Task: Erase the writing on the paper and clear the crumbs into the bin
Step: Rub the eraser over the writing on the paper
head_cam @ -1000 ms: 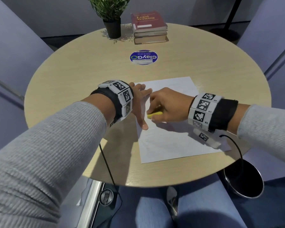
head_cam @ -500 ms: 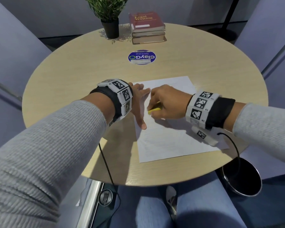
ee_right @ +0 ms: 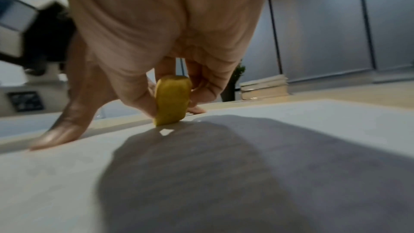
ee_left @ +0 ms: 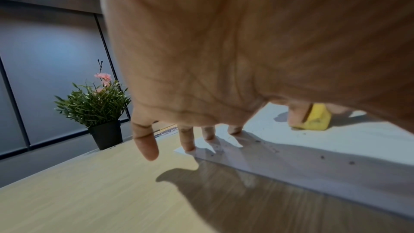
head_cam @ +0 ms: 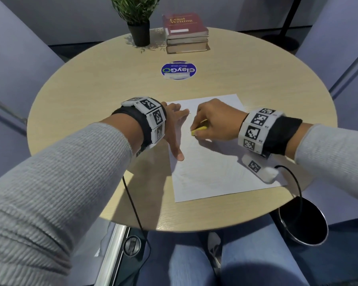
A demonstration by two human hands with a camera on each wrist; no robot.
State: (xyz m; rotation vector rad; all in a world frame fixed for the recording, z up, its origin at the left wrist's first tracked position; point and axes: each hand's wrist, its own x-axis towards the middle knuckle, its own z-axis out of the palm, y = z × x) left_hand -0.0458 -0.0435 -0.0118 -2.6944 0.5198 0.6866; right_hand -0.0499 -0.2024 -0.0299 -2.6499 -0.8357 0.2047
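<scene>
A white sheet of paper (head_cam: pixel 215 168) lies on the round wooden table (head_cam: pixel 91 96). My left hand (head_cam: pixel 175 129) lies flat with spread fingers on the sheet's left edge and holds it down. My right hand (head_cam: pixel 213 120) pinches a yellow eraser (head_cam: pixel 197 132) between thumb and fingers and presses its lower end on the paper near the upper left part. In the right wrist view the eraser (ee_right: pixel 172 100) stands upright on the sheet. Small dark crumbs (ee_left: pixel 322 157) dot the paper near my left fingers (ee_left: pixel 188 139). Faint pencil marks show lower on the sheet.
A black bin (head_cam: pixel 302 221) stands on the floor beside the table's near right edge. At the far side are a potted plant (head_cam: pixel 137 21), a stack of books (head_cam: pixel 185 33) and a round blue sticker (head_cam: pixel 178 70). A cable hangs from each wrist.
My right hand with the eraser has slid back and forth a little over the upper part of the paper. My left hand has stayed in place on the sheet's edge.
</scene>
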